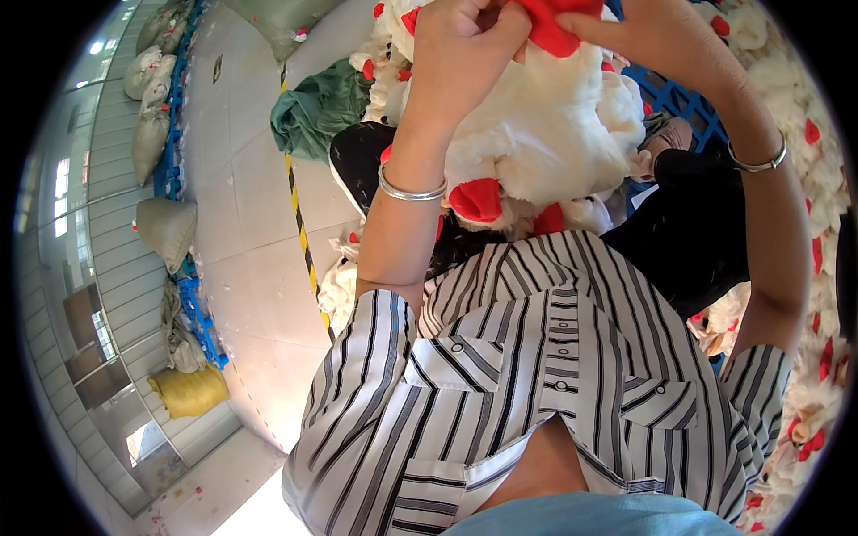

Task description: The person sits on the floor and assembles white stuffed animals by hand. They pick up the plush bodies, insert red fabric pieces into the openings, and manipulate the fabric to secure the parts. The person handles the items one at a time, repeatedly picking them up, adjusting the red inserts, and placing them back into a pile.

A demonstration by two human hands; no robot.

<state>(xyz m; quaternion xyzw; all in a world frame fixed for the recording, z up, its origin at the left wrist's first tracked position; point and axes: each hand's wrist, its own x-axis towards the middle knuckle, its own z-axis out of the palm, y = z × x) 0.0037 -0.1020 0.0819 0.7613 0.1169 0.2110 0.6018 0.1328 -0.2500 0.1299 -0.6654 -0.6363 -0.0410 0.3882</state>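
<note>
A white plush toy piece (527,134) with red fabric parts lies across my lap. At the top edge of the view, my left hand (469,54) is closed, its fingers pinched at the piece's red fabric part (559,37). My right hand (657,40) holds the same red part from the other side, thumb laid on it. The fingertips of both hands are partly cut off by the upper edge. Another red patch (476,200) shows on the plush near my left wrist.
White plush pieces with red parts (809,268) are heaped along the right. Blue plastic crating (675,98) shows beyond my knees. A green cloth sack (322,112) lies at the left, beside a black-and-yellow floor stripe (304,241). Filled sacks (165,228) line the far-left wall.
</note>
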